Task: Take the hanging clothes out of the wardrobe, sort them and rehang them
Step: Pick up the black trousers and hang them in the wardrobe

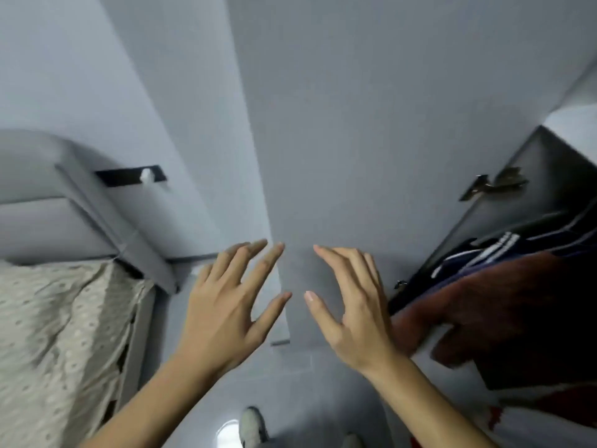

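A grey wardrobe door (371, 124) stands open in front of me, its edge running down the middle of the view. Both my hands are raised before it with fingers spread and nothing in them: my left hand (229, 305) left of the door's edge, my right hand (352, 305) in front of its face. Whether they touch the door I cannot tell. On the right, inside the wardrobe, hang a dark red garment (504, 312) and a navy garment with white stripes (491, 250).
A bed with a patterned beige cover (61, 334) and a grey padded headboard (48, 195) fills the left. A metal hinge (494, 185) sits on the wardrobe's inner side. My shoe (253, 426) shows on the glossy grey floor below.
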